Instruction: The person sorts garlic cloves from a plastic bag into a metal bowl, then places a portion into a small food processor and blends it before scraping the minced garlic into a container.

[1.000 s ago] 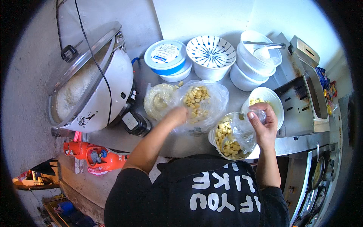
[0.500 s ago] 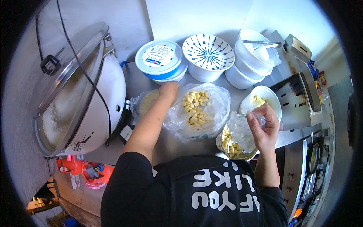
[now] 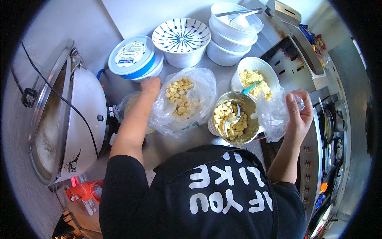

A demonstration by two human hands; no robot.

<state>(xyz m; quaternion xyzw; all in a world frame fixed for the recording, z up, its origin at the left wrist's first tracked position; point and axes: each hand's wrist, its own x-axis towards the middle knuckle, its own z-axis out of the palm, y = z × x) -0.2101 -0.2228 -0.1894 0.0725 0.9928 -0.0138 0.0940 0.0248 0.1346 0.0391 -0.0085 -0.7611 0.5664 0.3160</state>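
Note:
My right hand [image 3: 300,109] pinches a crumpled clear plastic bag [image 3: 272,115], which hangs just right of a metal chopper bowl [image 3: 251,106]. Inside that bowl, whole peeled garlic cloves [image 3: 238,128] surround a curved chopping blade [image 3: 232,119]. Behind it, a white tub [image 3: 243,65] contains minced garlic [image 3: 253,77] and a teal-handled utensil [image 3: 251,87]. My left hand [image 3: 151,85] is closed beside an open clear bag [image 3: 205,93] of peeled cloves [image 3: 181,95]; what its fingers hold, if anything, is hidden. Under my left forearm lies another translucent plastic bag [image 3: 129,104].
At the back stand a blue-and-white lidded tub [image 3: 131,55], a patterned bowl [image 3: 182,36] on a white container, and stacked white tubs [image 3: 229,51] with tongs [image 3: 238,12]. A large white cooker [image 3: 85,107] is at left, a stove [image 3: 314,159] at right.
My right hand has moved right with the clear bag, away from over the chopper bowl, uncovering the blade and cloves. My left hand stays by the clove bag. The whole view has shifted.

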